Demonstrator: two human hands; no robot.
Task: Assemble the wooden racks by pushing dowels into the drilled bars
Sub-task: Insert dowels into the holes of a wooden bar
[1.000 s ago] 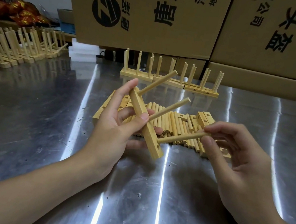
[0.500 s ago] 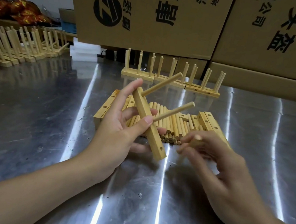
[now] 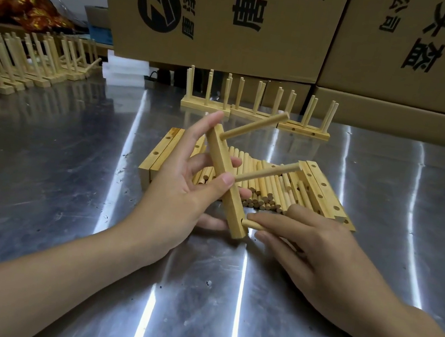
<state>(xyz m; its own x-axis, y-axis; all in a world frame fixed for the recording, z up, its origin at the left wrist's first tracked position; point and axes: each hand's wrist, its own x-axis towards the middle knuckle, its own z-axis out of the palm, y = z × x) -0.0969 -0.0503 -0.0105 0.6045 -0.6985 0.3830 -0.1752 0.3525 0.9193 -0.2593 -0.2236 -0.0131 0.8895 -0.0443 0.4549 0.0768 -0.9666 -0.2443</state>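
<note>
Printed cardboard boxes (image 3: pixel 237 20) stand well beyond the left hand (image 3: pixel 180 193), across the steel table (image 3: pixel 42 170). Red-orange packets (image 3: pixel 23 8) and a white stack (image 3: pixel 124 71) sit far to its left.

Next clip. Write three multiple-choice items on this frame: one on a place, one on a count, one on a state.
1. The loose dowels lie: A) between drilled bars on the table; B) in a bucket; C) on the floor.
2. Seated dowels in the held bar: A) one; B) two; C) four.
3. The right hand's dowel: A) lies on the table; B) meets the bar's end hole; C) is snapped.
A: bars flank the pile. B: two stick out beside the left hand. B: its tip touches the hole.
</note>
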